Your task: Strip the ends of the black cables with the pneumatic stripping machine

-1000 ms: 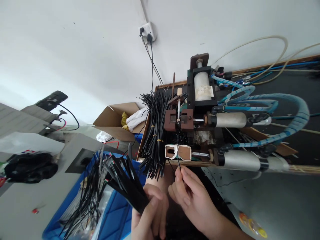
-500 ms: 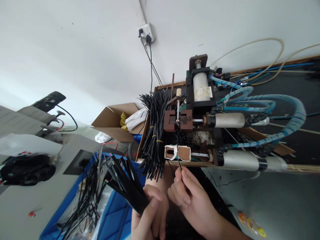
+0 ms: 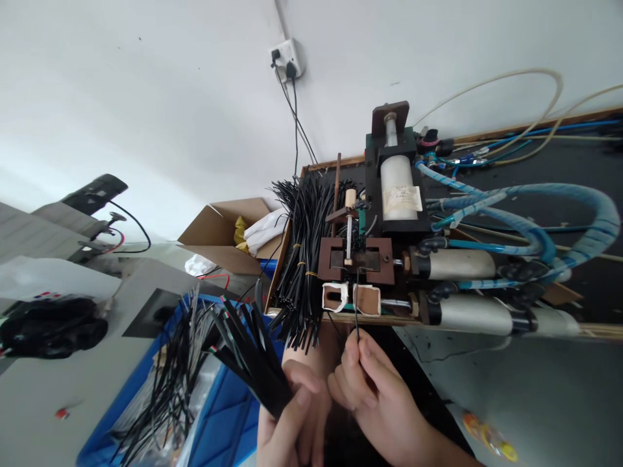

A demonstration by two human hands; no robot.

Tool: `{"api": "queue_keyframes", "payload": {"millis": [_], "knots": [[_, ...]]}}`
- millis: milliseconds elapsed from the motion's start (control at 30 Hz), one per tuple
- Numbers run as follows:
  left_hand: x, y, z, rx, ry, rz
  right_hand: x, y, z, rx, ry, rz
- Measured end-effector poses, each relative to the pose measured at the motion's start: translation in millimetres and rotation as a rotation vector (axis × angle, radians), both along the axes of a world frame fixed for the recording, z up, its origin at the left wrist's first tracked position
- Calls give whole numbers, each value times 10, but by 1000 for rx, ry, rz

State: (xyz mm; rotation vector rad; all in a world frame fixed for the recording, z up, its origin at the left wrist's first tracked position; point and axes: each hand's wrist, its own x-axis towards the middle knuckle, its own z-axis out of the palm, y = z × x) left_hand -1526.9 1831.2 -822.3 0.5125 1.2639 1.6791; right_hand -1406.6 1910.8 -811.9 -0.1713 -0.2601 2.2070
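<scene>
My left hand (image 3: 292,415) is closed round a bundle of black cables (image 3: 257,370), whose cut ends fan out to the upper left. Between thumb and fingers of my right hand (image 3: 372,383) is pinched a single thin black cable (image 3: 357,314). It runs up past the gap between the two white-edged pads of the front clamp (image 3: 367,299) toward the brown jaws (image 3: 382,259) of a pneumatic machine. Both the clamp and the jaws stand apart. The cable's far tip is too small to make out.
Tied black cables (image 3: 302,259) lie on the bench left of the jaws. A blue bin (image 3: 219,415) with loose cables is at lower left, near a cardboard box (image 3: 219,243). Air cylinders (image 3: 474,314) and blue hoses (image 3: 584,233) extend right.
The front clamp's pads and the brown jaws have parted, and the jaw block has shifted toward me. My right hand and its cable have moved slightly right; my left hand keeps its bundle.
</scene>
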Motion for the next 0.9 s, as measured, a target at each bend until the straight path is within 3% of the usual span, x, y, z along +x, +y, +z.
{"api": "queue_keyframes", "payload": {"millis": [300,900], "knots": [[8,-39,18,-57,13,66,-8,-7,4,-38,31,2],[-36,1,70,-45,55,32,-40,59,-29,-131,81,41]]}}
